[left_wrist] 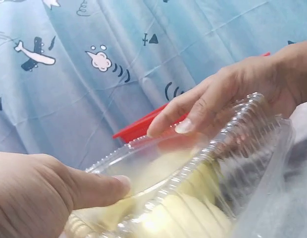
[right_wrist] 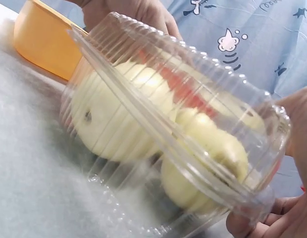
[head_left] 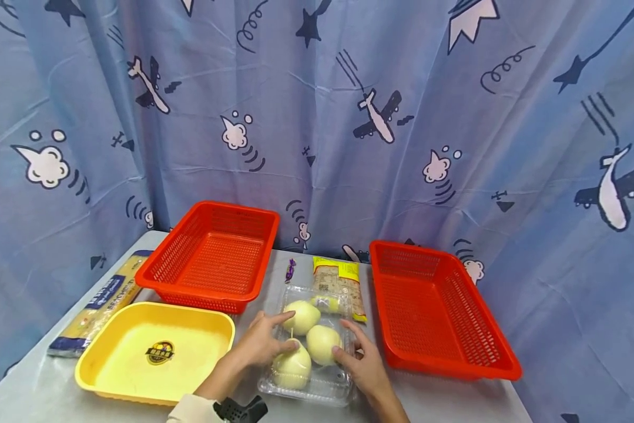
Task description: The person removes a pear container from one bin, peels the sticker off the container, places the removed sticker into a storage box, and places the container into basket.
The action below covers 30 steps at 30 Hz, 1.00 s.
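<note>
A clear plastic clamshell box with a ridged rim stands at the front middle of the table, its lid lying over the fruit. Inside are three pale yellow pears, seen through the plastic also in the right wrist view. My left hand grips the box's left side; its thumb presses on the lid. Opposite it, my right hand holds the right side, thumb and forefinger on the lid's edge. Some right fingers curl at the lower corner. The left hand's other fingers are mostly hidden.
Behind the box lie a yellow-topped packet and a purple wrapped candy. Red baskets stand at the back left and right. A yellow tray is at the left, beside a long yellow-and-blue packet.
</note>
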Available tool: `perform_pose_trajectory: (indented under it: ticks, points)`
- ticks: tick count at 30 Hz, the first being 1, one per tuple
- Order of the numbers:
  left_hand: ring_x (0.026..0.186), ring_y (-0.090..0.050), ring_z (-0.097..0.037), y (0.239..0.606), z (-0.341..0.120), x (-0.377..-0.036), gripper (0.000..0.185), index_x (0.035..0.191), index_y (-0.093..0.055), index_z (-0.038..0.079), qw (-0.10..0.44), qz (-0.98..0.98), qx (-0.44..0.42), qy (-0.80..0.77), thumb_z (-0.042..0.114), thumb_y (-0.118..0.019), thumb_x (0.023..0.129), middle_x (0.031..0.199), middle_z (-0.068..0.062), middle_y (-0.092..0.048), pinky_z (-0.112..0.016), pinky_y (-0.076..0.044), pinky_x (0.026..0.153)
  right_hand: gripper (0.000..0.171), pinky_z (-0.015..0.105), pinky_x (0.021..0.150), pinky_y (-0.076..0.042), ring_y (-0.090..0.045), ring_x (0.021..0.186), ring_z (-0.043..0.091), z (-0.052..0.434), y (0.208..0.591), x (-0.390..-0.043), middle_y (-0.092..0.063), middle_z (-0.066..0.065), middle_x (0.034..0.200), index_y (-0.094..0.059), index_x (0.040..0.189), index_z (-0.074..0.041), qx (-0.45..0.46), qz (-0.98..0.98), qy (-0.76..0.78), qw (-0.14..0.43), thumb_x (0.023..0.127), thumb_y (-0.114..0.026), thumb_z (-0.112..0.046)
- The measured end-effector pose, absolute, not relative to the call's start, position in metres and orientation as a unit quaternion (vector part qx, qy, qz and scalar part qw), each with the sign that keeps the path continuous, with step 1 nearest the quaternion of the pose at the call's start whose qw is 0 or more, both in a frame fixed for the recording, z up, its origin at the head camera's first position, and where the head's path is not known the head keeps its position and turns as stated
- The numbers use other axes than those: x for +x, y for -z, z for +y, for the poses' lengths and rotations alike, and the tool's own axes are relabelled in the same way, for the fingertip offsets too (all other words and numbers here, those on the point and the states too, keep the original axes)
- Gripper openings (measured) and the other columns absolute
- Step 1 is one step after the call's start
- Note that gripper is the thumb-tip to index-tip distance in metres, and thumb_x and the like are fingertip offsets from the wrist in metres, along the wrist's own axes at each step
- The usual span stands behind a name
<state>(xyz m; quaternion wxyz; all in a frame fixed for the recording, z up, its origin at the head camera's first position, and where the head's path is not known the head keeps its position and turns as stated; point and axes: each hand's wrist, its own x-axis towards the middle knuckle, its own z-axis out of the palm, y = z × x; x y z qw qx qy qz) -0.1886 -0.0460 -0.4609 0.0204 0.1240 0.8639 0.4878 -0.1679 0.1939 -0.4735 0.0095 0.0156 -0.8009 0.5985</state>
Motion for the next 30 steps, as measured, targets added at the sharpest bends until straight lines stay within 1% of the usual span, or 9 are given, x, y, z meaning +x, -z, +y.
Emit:
perform_pose_trajectory:
  ticks: [4,7,12,16,19,23,26,28,30]
  points:
    - [0.103,-0.05,-0.035,0.452,-0.051,-0.187,0.067,0.133,-0.06,0.009,0.031,0.876,0.131,-0.464,0.023,-0.085,0.073,0.111,-0.023,-0.048,-0.053,-0.043,0.091,0.059,0.021,0.051,-0.033,-0.038,0.059,0.012,0.191,0.472,-0.166,-0.04,0.003,0.071,-0.052,0.137,-0.007,0.022,-0.805,-0.592,0.012,0.082,-0.076,-0.009]
    - [0.102,-0.049,-0.032,0.445,-0.054,-0.186,0.069,0.134,-0.059,0.011,0.039,0.883,0.133,-0.448,0.025,-0.085,0.072,0.11,-0.022,-0.048,-0.052,-0.044,0.089,0.056,0.021,0.05,-0.034,-0.04,0.057,0.012,0.19,0.467,-0.163,-0.042,0.003,0.069,-0.056,0.134,-0.007,0.032,-0.811,-0.584,0.015,0.082,-0.076,-0.01]
    - [0.102,-0.048,-0.032,0.431,-0.056,-0.183,0.073,0.137,-0.056,0.011,0.045,0.887,0.138,-0.439,0.025,-0.086,0.071,0.115,-0.026,-0.047,-0.05,-0.045,0.088,0.049,0.021,0.046,-0.034,-0.04,0.052,0.011,0.191,0.453,-0.158,-0.043,0.003,0.064,-0.061,0.129,-0.007,0.055,-0.819,-0.57,0.02,0.082,-0.076,-0.009]
    - [0.102,-0.049,-0.031,0.416,-0.057,-0.183,0.074,0.138,-0.055,0.011,0.042,0.894,0.15,-0.42,0.028,-0.086,0.073,0.116,-0.027,-0.049,-0.048,-0.045,0.087,0.051,0.022,0.044,-0.033,-0.038,0.051,0.012,0.192,0.435,-0.155,-0.042,0.003,0.063,-0.06,0.132,-0.008,0.063,-0.829,-0.556,0.015,0.084,-0.075,-0.012]
    - [0.105,-0.049,-0.032,0.403,-0.059,-0.184,0.073,0.138,-0.056,0.012,0.04,0.896,0.155,-0.413,0.03,-0.085,0.073,0.12,-0.029,-0.048,-0.047,-0.045,0.087,0.051,0.023,0.044,-0.034,-0.039,0.053,0.013,0.192,0.42,-0.155,-0.043,0.004,0.064,-0.059,0.133,-0.012,0.068,-0.839,-0.54,0.014,0.084,-0.075,-0.015]
    - [0.118,-0.044,-0.036,0.386,-0.062,-0.184,0.073,0.138,-0.055,0.01,0.047,0.884,0.162,-0.436,0.027,-0.085,0.074,0.133,-0.033,-0.043,-0.051,-0.042,0.093,0.05,0.023,0.045,-0.034,-0.04,0.054,0.014,0.193,0.4,-0.155,-0.044,0.005,0.064,-0.061,0.132,-0.017,0.079,-0.852,-0.517,0.013,0.084,-0.075,-0.018]
    - [0.126,-0.042,-0.035,0.373,-0.064,-0.186,0.073,0.139,-0.054,0.008,0.055,0.87,0.175,-0.458,0.023,-0.085,0.075,0.14,-0.029,-0.042,-0.052,-0.038,0.099,0.049,0.022,0.044,-0.032,-0.038,0.053,0.014,0.194,0.385,-0.156,-0.042,0.004,0.063,-0.061,0.132,-0.019,0.088,-0.862,-0.499,0.018,0.085,-0.075,-0.021]
    - [0.126,-0.043,-0.032,0.364,-0.067,-0.188,0.074,0.139,-0.053,0.006,0.06,0.861,0.185,-0.469,0.021,-0.085,0.075,0.142,-0.024,-0.043,-0.05,-0.038,0.1,0.049,0.022,0.044,-0.03,-0.036,0.052,0.013,0.193,0.376,-0.157,-0.04,0.004,0.062,-0.06,0.132,-0.02,0.092,-0.861,-0.5,0.018,0.085,-0.075,-0.02]
    - [0.121,-0.046,-0.029,0.355,-0.071,-0.19,0.074,0.139,-0.052,0.005,0.064,0.857,0.191,-0.474,0.02,-0.085,0.075,0.141,-0.021,-0.045,-0.046,-0.039,0.099,0.049,0.022,0.044,-0.03,-0.035,0.052,0.013,0.19,0.367,-0.159,-0.038,0.004,0.063,-0.06,0.132,-0.02,0.094,-0.859,-0.502,0.015,0.085,-0.075,-0.02]
